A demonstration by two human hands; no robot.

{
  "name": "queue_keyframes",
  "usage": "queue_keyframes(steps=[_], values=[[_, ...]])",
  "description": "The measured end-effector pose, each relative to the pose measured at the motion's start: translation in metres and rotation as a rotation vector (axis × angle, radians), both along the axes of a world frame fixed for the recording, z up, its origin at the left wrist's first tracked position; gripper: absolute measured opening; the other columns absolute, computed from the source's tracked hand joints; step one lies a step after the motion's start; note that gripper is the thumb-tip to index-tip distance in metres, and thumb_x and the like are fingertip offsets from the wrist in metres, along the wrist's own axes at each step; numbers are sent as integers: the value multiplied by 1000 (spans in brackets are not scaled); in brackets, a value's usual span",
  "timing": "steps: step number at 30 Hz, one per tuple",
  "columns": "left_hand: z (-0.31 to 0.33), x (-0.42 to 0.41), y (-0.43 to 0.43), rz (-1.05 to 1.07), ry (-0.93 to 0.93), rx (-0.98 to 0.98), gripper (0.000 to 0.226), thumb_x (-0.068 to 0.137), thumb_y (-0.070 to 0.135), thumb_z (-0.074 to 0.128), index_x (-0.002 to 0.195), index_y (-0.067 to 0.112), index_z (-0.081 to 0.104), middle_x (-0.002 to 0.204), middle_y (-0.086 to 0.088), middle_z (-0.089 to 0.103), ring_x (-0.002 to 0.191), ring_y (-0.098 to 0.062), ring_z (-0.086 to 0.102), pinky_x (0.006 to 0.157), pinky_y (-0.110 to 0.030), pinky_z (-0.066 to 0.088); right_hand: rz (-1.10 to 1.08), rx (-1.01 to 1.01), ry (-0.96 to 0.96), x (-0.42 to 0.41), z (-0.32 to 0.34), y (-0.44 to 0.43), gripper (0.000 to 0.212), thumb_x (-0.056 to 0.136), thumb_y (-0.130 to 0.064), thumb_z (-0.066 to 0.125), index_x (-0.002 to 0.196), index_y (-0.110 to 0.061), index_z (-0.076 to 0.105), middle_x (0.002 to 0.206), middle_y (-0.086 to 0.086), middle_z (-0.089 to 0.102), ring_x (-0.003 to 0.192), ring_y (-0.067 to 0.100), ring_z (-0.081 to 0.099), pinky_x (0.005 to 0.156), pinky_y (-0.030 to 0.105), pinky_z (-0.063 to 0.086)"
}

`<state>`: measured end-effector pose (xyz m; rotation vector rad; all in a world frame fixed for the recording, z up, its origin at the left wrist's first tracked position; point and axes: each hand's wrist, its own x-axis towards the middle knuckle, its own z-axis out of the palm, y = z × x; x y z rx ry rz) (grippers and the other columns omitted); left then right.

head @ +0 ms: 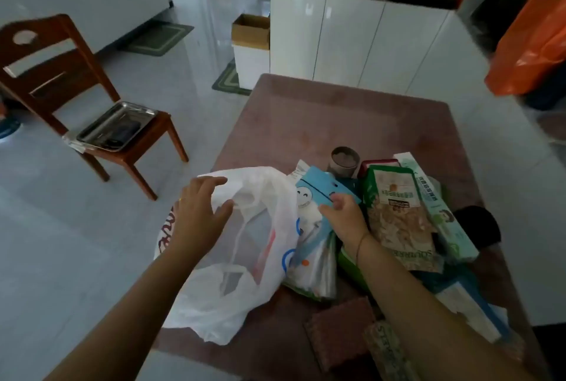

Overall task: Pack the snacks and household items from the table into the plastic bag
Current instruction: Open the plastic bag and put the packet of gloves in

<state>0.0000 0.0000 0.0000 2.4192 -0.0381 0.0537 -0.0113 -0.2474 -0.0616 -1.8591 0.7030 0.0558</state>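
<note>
Left hand (200,210) fingers spread, resting on the upper edge of the white plastic bag (245,258), thumb at the rim of its mouth; bag lies crumpled on the bench (321,117) at the near left edge, partly hanging over, mouth facing up, red and blue print showing on its side. Right hand (344,215) pinching the light blue packet (318,194) with a smiley face, thumb and fingers closed on its blue header card; packet sits just beside the bag's right edge, touching it, lower part clear plastic. Thin band on the right wrist, ring on a left finger. Right of the packet: green-topped nut pouch (398,215) lying flat with a window showing its contents, touching a long pale green box (438,206) on its right. Behind them a small round can (344,161) upright, and a red package (379,164) mostly hidden. A dark object (477,224) at the bench's right edge, cannot tell what. Near edge: a reddish-brown flat pad (337,331) and a blurred white-and-blue pack (471,310) under the right forearm. Off the bench: wooden chair (61,74) to the left carrying a metal tray (118,126), white cabinet (352,40) behind, cardboard box (251,30) on the floor, orange bag (533,47) far right.
</note>
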Motion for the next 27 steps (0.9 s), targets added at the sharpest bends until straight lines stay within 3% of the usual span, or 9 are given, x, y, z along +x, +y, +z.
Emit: queue_keyframes(steps=[4,8,12,18,21,25,27], values=[[-27,15,24,123,-16,334,60,80,41,65,132,27,41,148,-10,27,137,-32,24,112,-52,14,-181,-116,119,4,-18,10,69,75,-17,73,134,-2,42,136,15,46,120,33,52,96,38,48],[-50,30,44,175,150,444,85,76,51,65,142,27,19,153,-13,16,139,-36,21,111,-55,18,-236,-287,195,12,-22,30,87,76,-28,74,143,-5,24,142,18,34,126,37,43,98,44,45],[-60,42,55,179,305,367,94,73,46,70,143,26,11,152,-12,16,131,-40,36,101,-55,38,-244,-458,262,15,-31,48,107,74,-42,74,150,-8,7,151,16,23,135,37,32,105,50,40],[-66,44,56,100,351,309,92,74,37,73,143,27,13,142,-13,34,116,-37,53,89,-50,49,-173,-583,288,6,-45,64,106,77,-34,73,151,-12,-1,156,15,8,139,35,24,109,49,29],[-67,42,52,59,294,284,73,85,22,64,143,27,20,136,-14,43,110,-35,56,88,-47,50,-181,-559,187,8,-48,64,99,80,-22,71,151,-17,2,150,18,17,131,37,35,109,48,35],[-68,43,47,27,236,210,66,87,13,59,142,30,27,136,-11,47,112,-34,56,90,-47,48,-228,-344,49,10,-45,54,101,81,-9,69,152,-20,-2,141,18,37,125,35,47,103,47,42],[-68,47,46,34,241,195,69,86,11,61,142,33,27,137,-10,47,111,-34,56,88,-47,49,-275,-248,23,14,-38,39,93,80,-6,70,151,-15,11,140,17,47,125,36,50,101,45,43]])
